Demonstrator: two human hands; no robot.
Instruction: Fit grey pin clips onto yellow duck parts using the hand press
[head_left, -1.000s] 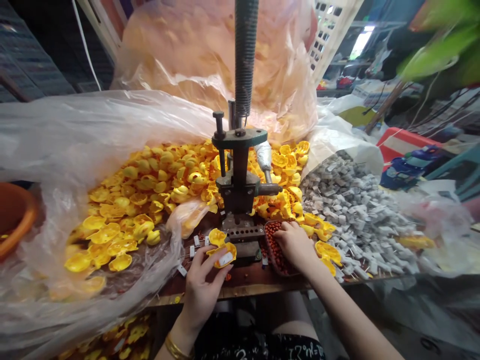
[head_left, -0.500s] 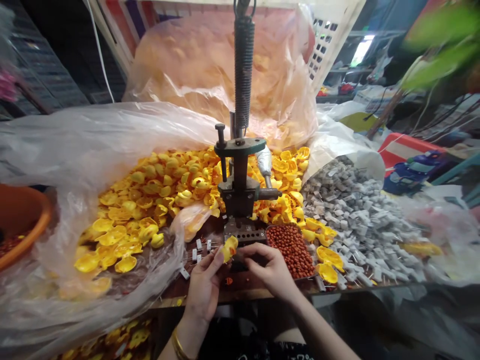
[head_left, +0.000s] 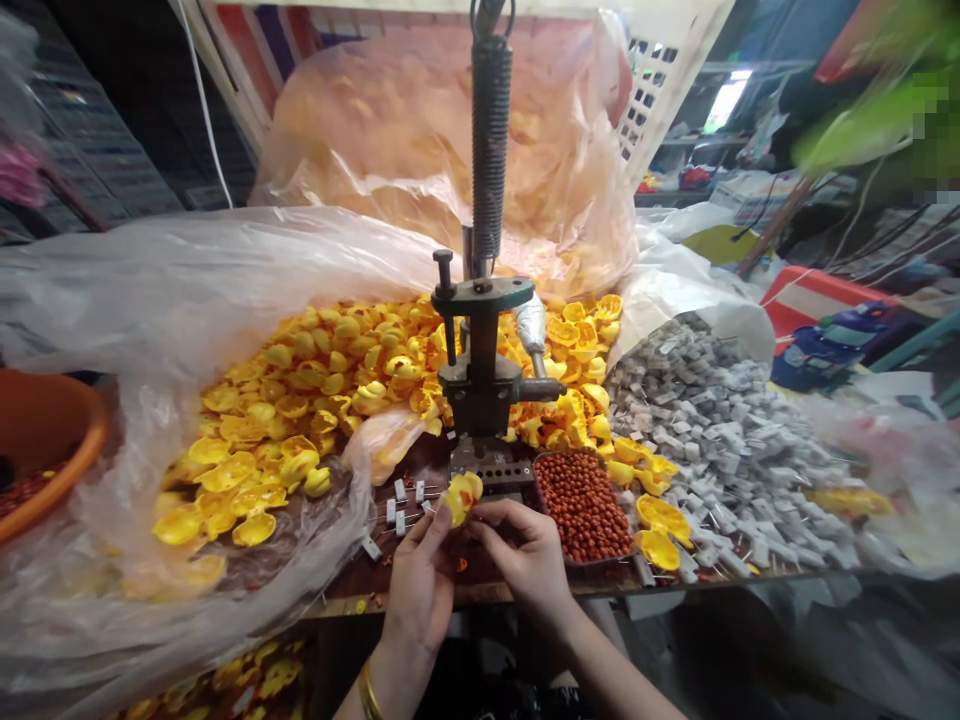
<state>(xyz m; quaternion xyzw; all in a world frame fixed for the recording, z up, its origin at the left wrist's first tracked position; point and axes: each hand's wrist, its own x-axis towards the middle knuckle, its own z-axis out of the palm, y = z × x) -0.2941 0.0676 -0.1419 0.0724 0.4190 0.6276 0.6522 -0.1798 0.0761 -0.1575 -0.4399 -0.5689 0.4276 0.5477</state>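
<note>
My left hand (head_left: 422,572) pinches a small yellow plastic shell piece (head_left: 462,494) between thumb and fingers, just in front of the hand press (head_left: 481,385). My right hand (head_left: 525,552) is beside it, thumb and fingertips closed together at the shell's right side. Whatever those fingertips grip is too small to make out. A tray of small red-brown beads (head_left: 583,500) stands right of the press base. Left of the shell, several small grey blocks with metal pins (head_left: 400,522) lie on the dark worktop.
Behind the press spreads a heap of yellow shells (head_left: 315,350) on plastic sheeting (head_left: 187,250). A big pile of grey pin blocks (head_left: 720,440) covers the right side. An orange tub (head_left: 82,440) stands at far left. The press lever (head_left: 531,325) hangs at its right.
My right hand has moved left to the shell, and its fingertips have come together there. The left hand still holds the shell, now turned slightly.
</note>
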